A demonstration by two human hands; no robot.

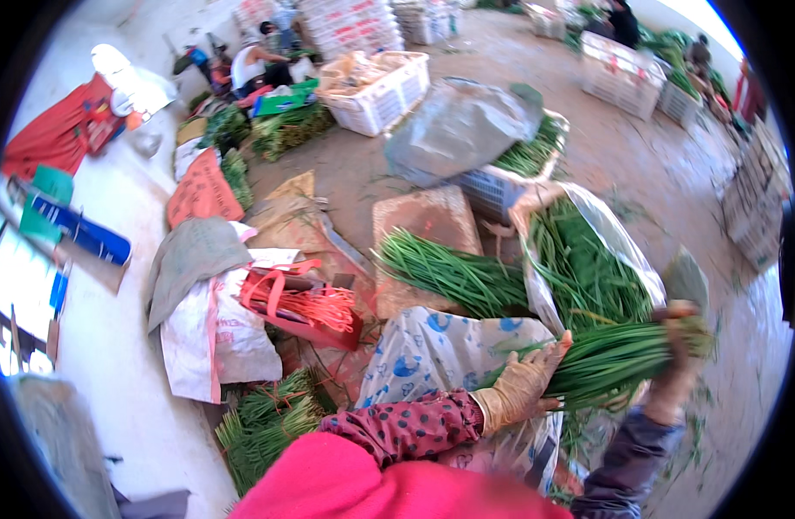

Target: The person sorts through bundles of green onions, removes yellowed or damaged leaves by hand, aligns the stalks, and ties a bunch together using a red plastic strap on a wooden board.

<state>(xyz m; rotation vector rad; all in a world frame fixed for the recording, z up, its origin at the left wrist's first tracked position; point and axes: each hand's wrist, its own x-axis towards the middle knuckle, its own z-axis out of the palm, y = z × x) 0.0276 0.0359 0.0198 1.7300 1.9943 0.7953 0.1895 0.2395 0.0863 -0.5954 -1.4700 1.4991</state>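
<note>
**Grasped by two hands, a bundle of green stalks (609, 359) is held aloft over a work floor**

Well to the left of the grip, a white sack (194, 337) is seen draped with a grey cloth (198, 251). Nearer to the grip, tied bunches of green stalks (272, 428) are piled low, and above them a red box (332, 336) is filled with orange-red ties (315, 307). Just left of the grip, a plastic sheet (432, 342) printed with blue shapes is partly covered by a dotted sleeve (415, 430). Beyond it, loose green stalks (458, 275) are laid across a flat board (419, 212). At the grip's left side, the bundle is clasped between thumb and fingers by the gloved left hand (520, 389). Just beyond the bundle, leafy greens (583, 251) are contained in a white liner (544, 298). At the grip's right side, the bundle's paler end is encircled by the right hand (679, 346), blurred. Farther right, well apart from the grip, a pale stack (755, 208) is seen on the floor.
</note>
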